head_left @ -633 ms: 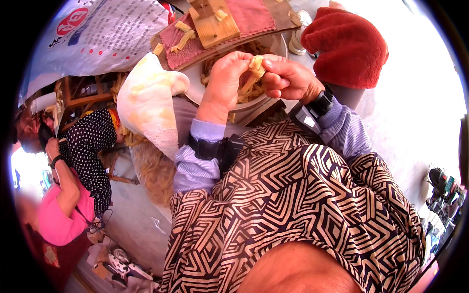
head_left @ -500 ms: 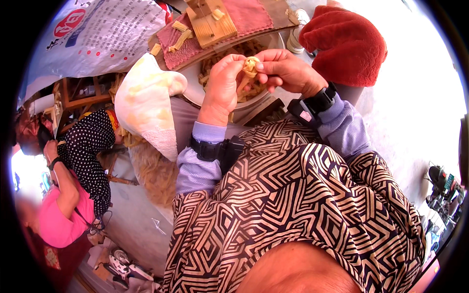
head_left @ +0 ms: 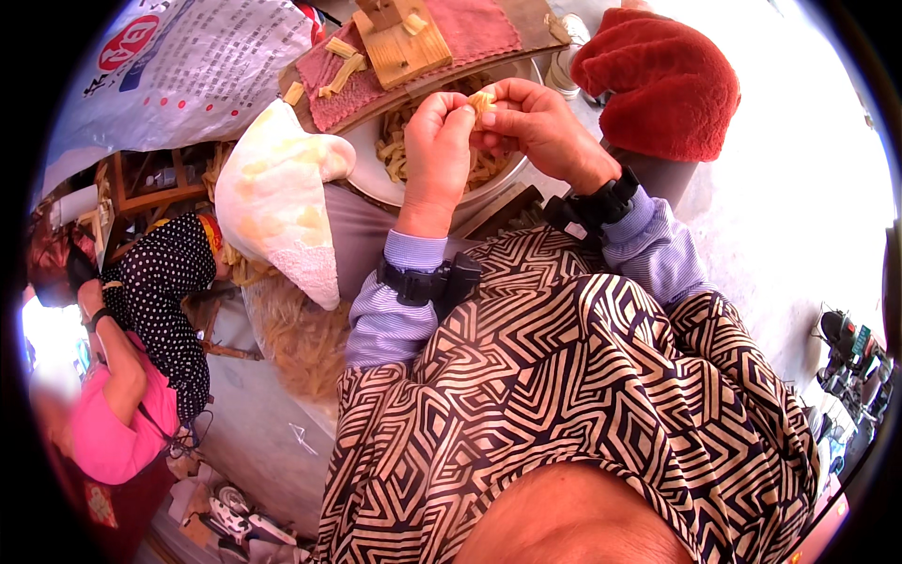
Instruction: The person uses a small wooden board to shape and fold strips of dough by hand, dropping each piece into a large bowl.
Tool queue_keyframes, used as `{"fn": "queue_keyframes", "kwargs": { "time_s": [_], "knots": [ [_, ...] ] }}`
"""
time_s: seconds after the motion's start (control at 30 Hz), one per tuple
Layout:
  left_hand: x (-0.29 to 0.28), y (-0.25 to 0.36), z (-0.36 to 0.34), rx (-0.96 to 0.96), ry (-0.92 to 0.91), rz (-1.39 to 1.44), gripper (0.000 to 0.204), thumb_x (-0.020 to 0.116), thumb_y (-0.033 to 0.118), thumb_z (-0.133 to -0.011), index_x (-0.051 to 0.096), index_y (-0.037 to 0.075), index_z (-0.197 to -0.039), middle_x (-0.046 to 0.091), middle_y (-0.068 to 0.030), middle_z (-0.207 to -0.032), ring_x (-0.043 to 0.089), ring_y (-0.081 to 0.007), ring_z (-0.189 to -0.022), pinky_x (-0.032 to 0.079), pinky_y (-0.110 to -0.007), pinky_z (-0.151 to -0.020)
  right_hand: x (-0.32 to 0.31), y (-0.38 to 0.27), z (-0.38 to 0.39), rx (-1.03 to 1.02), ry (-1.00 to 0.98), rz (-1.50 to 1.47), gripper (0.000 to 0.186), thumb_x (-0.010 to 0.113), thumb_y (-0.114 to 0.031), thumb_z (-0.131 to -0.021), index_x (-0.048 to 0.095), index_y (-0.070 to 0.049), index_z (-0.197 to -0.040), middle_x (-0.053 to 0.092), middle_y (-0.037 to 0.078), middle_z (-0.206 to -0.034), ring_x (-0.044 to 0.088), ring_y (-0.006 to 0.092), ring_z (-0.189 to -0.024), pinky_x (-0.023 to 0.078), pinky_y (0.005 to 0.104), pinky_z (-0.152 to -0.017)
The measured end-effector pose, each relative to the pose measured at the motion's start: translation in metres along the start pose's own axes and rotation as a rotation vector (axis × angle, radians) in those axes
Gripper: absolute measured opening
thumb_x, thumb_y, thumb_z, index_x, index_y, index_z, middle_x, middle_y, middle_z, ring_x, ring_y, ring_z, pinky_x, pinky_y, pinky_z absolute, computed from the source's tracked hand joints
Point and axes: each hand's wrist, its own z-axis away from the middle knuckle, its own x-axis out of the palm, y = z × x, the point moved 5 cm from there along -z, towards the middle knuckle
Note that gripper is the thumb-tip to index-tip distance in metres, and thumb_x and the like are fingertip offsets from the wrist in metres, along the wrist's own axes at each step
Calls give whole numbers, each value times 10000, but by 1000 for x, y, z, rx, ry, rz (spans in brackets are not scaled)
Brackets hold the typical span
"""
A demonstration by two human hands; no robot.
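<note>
Well to the left of the bowl (head_left: 366, 167), another person in a pink top (head_left: 122, 414) sits bent over. Just left of the bowl, a white cloth (head_left: 282, 179) with yellow stains is draped. Along the bowl's far side runs a board (head_left: 554, 36) covered with a pink cloth (head_left: 484, 28), a wooden block (head_left: 413, 61) on it.

The left hand (head_left: 440, 141) reaches over the bowl, thumb and forefinger pinching a yellow strip (head_left: 482, 101). The strip is above the bowl; its visible bit points away from the wearer, but fingers hide the rest, so I cannot tell its full long axis. Half a second ago a round knot showed, with a tail hanging below; now the hands are closer together and cover most of it. What shows looks pale yellow, small and folded. The right hand (head_left: 540, 127) pinches it too, from the right. Right of the bowl, a red cloth (head_left: 658, 85) lies over a knee.
</note>
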Motion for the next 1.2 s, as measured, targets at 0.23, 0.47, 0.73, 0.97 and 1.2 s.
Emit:
{"fn": "queue_keyframes", "kwargs": {
  "time_s": [0.23,0.47,0.73,0.97,1.2],
  "knots": [
    [-11,-5,3,-148,-42,-43,59,511,80,-903,567,64,-898,534,39,-746,422,-17,-560,343,-163,-488,-10,-27,8,-253,73,557,167,600,-11,-850,597,28,-1012,627,29,-776,575,75,-691,479,217,-614],
    [-15,23,8,23,-192,-316,110,556,87,-900,596,-12,-925,537,36,-746,459,-27,-643,396,-191,-564,-27,-59,6,-356,50,574,77,593,7,-835,644,-4,-892,581,-2,-700,527,58,-639,442,206,-588],
    [-21,56,11,375,-128,-752,65,585,61,-861,591,-4,-868,568,-76,-753,555,-168,-659,444,-278,-598,-43,-74,-1,-374,66,669,123,609,-89,-874,651,-8,-957,597,11,-744,544,64,-685,458,208,-621],
    [-2,78,7,631,-75,-908,47,598,97,-837,599,68,-874,580,-93,-819,595,-310,-726,470,-368,-607,-17,-93,-20,-525,-34,844,401,607,-310,-911,587,-17,-1184,637,84,-1062,614,163,-946,508,301,-824],
    [6,93,6,812,-7,-1182,91,606,108,-832,600,68,-914,584,-93,-833,600,-330,-717,473,-393,-567,14,-89,-34,-239,-225,895,189,612,-127,-841,663,-3,-974,646,48,-768,597,101,-708,490,251,-665]
  ]
}}
